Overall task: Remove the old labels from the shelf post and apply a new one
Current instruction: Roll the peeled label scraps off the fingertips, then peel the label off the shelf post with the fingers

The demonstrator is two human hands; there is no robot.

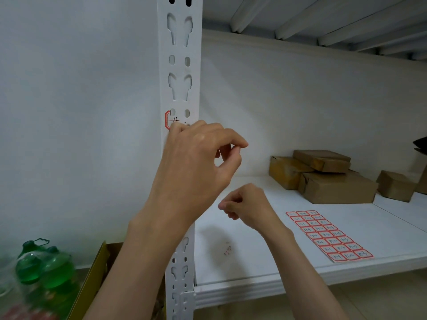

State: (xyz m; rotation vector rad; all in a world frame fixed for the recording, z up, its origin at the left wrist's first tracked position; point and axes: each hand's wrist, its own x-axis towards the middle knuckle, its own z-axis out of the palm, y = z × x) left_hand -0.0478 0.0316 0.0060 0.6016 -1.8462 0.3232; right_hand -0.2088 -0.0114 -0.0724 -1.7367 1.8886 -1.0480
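Right, the left hand (198, 158) is up against the white slotted shelf post (179, 65), its fingertips pressed on the red-bordered label (169, 120) stuck to the post's front face. Handwriting shows on that label, though the hand covers its lower and right part. The thumb and forefinger are drawn together off the post's right edge; whether anything sits between them, I cannot tell.

Lower and right of the post, the right hand (245, 204) hovers over the white shelf board (254, 262), fingers curled into a loose fist, thumb against the forefinger. If it pinches a scrap, it is too small to make out.

Further right of the post, a sheet of red-bordered labels (329, 235) lies flat on the shelf board, near its front edge. A few tiny reddish scraps (227, 249) lie on the board between the post and the sheet. Well back from the sheet sit stacked brown cardboard parcels (323, 176).

Left of the post, down low, stand green bottles (46, 266) beside an open cardboard box (97, 273).
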